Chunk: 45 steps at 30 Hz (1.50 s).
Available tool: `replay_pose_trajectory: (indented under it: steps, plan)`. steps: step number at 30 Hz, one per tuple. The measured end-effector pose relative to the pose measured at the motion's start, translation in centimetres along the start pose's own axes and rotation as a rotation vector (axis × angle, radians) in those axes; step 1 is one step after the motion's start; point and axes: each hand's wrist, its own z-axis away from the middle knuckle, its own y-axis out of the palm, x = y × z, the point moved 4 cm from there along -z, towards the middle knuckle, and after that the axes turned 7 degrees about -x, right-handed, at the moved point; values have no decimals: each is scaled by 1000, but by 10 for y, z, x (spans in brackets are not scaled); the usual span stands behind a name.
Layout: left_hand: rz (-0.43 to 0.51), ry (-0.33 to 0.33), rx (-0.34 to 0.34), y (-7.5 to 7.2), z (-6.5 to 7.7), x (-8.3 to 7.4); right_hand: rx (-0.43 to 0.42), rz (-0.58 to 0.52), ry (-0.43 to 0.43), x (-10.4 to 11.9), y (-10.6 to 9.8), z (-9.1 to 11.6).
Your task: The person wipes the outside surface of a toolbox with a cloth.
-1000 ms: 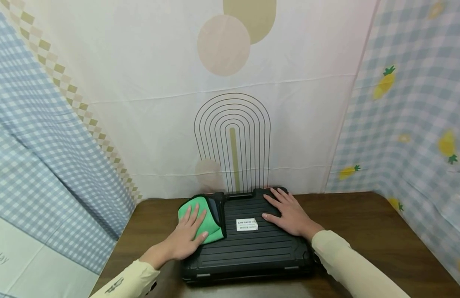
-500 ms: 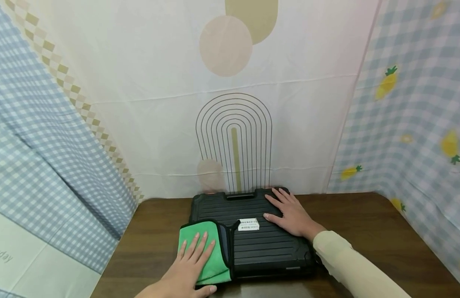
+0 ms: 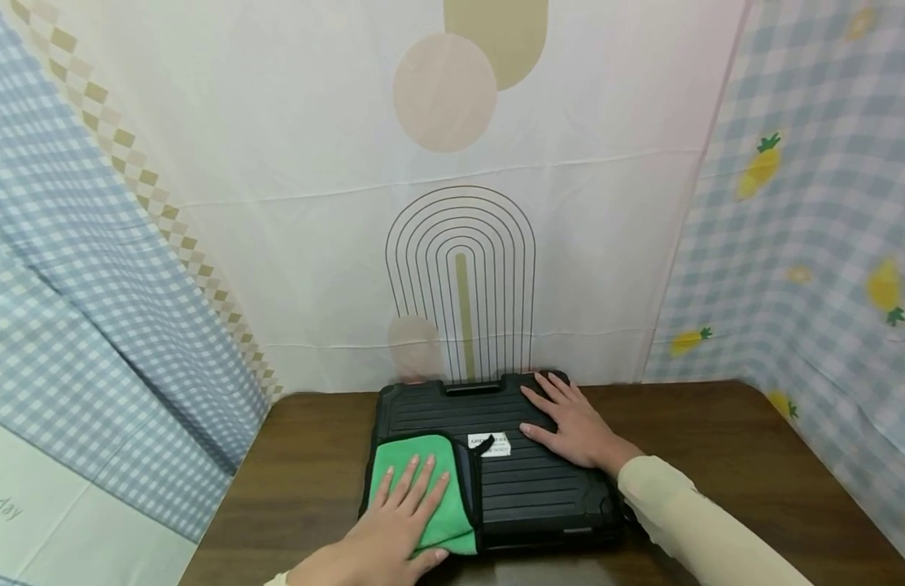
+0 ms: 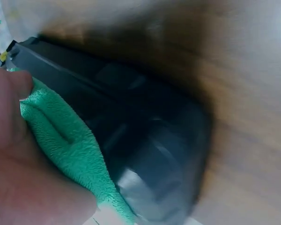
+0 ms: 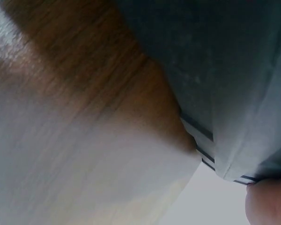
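A closed black case with a ribbed lid and a white label lies flat on the table. Spread over the near left part of its lid is a folded green cloth with black edging, its grey side showing at the right. My left hand presses flat on this cloth, fingers straight and slightly spread. My right hand rests on the far right part of the lid with fingers extended. In the left wrist view, the cloth lies between the hand and the case; the right wrist view shows the case's side.
The brown wooden table extends to both sides of the case. Behind it hangs a white patterned curtain, with blue checked fabric on the left and more with pineapple prints on the right.
My left hand has slid the cloth from the far left of the lid toward the near edge, then slightly right. The right hand stays in place on the case.
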Motion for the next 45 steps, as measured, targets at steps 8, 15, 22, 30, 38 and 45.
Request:
replay_pose_trajectory:
  steps: [8,15,22,30,38,45]
  plan:
    - [-8,-41,83,-5,-40,-27,-9,20,-5,0,1,1]
    - [-35,-84,104,-5,-67,-31,-15,18,-8,2,-2,1]
    - [-27,-96,94,-9,-84,-22,-27,22,-18,0,-3,2]
    - [-73,-102,1,-15,-133,5,-23,31,-27,1,-2,2]
    - [-92,-190,6,-37,-185,28,-26,15,-31,4,-3,2]
    - [-121,-266,40,-49,-213,43,-17,26,-16,4,-3,2]
